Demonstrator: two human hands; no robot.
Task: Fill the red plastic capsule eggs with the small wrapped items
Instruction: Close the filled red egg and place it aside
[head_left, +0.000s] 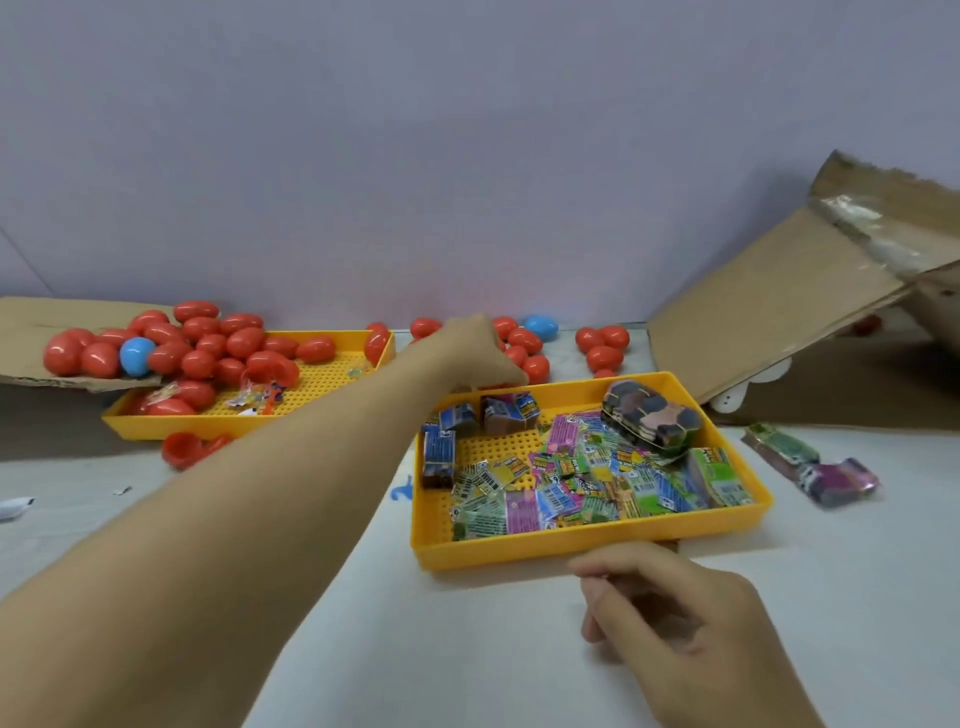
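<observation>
Red capsule eggs (208, 348) lie closed in the left tray (332, 395) and behind the right tray (571, 551), where many wrapped items (571, 488) remain, so much filling appears outstanding. Left hand (478, 353) reaches among the far eggs, finger state indeterminable; right hand (670, 613) rests loosely curled, apparently empty.

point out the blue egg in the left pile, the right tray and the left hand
blue egg (137, 356), head view, on its rounded side
right tray (587, 546), head view, on its near wall
left hand (475, 353), head view, on the back of the hand
</observation>
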